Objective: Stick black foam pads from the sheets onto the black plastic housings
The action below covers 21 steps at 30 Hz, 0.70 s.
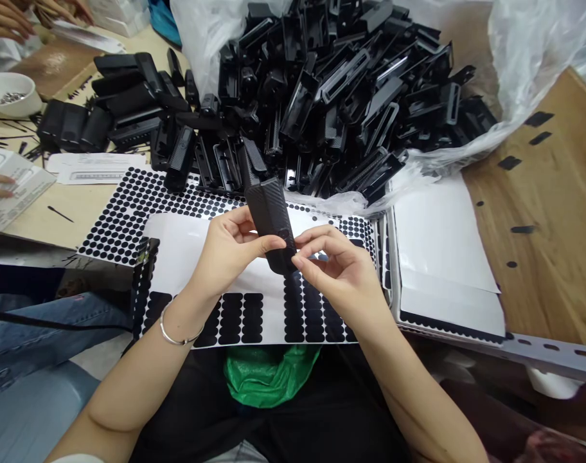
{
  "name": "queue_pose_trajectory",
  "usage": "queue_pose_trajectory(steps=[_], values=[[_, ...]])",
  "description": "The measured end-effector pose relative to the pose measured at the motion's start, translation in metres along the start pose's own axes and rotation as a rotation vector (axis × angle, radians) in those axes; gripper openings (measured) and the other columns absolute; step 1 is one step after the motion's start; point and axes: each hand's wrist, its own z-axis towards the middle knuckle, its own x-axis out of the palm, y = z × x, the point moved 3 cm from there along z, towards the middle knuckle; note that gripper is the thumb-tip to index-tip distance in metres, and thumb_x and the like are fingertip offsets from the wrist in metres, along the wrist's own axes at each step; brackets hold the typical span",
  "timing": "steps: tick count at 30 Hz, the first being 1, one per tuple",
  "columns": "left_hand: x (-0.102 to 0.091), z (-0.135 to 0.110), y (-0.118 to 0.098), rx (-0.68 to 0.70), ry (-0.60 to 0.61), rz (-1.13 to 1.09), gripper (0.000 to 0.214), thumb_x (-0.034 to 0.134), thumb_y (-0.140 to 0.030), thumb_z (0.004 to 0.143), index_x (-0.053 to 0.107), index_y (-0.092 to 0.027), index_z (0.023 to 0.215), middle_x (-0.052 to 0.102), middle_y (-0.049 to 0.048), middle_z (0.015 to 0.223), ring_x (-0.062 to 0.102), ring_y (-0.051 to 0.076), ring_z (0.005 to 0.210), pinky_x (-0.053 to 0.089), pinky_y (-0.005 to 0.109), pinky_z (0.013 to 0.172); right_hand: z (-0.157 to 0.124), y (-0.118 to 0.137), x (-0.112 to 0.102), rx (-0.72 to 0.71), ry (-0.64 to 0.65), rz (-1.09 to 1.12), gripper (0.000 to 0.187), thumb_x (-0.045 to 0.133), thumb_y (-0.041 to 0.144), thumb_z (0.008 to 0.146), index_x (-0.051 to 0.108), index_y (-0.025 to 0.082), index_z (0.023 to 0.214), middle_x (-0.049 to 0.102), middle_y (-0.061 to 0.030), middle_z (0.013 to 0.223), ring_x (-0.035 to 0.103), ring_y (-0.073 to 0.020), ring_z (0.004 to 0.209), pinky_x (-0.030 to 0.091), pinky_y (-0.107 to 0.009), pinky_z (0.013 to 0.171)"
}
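My left hand [235, 247] grips a black plastic casing [271, 215] with a carbon-fibre pattern, its thumb pressed on the upper face. The casing is tilted, its near end pointing down towards me. At the lower right edge of that end, my right hand [338, 267] has thumb and forefinger pinched together against the casing. Anything small between those fingertips is hidden. Below both hands lies a white sticker sheet [274, 325] with rows of black scalloped oblong stickers. Under it, a sheet of black round stickers [112, 215] shows at the left and back.
A large heap of black casings [322, 96] lies in a clear plastic bag [519, 83] ahead. More casings [129, 90] are piled at the left, near a white bowl [8, 90] of small metal pieces. White sheets [442, 238] lie at the right. Another person's hands [6, 22] show at far left.
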Motion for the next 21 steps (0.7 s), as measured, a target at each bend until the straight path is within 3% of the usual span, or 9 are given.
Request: queue_pose_trajectory(steps=[21], values=[[0.0015, -0.0019, -0.0059, 0.087, -0.016, 0.132, 0.037, 0.097, -0.036, 0.052, 0.073, -0.019, 0.074, 0.077, 0.0009, 0.074, 0.074, 0.018, 0.070, 0.064, 0.029, 0.067, -0.0012, -0.0038, 0.0043, -0.035, -0.082, -0.053, 0.011, 0.072, 0.023, 0.085, 0.068, 0.023, 0.074, 0.059, -0.0052, 0.102, 0.060, -0.0206, 0.101, 0.061, -0.032, 0.078]])
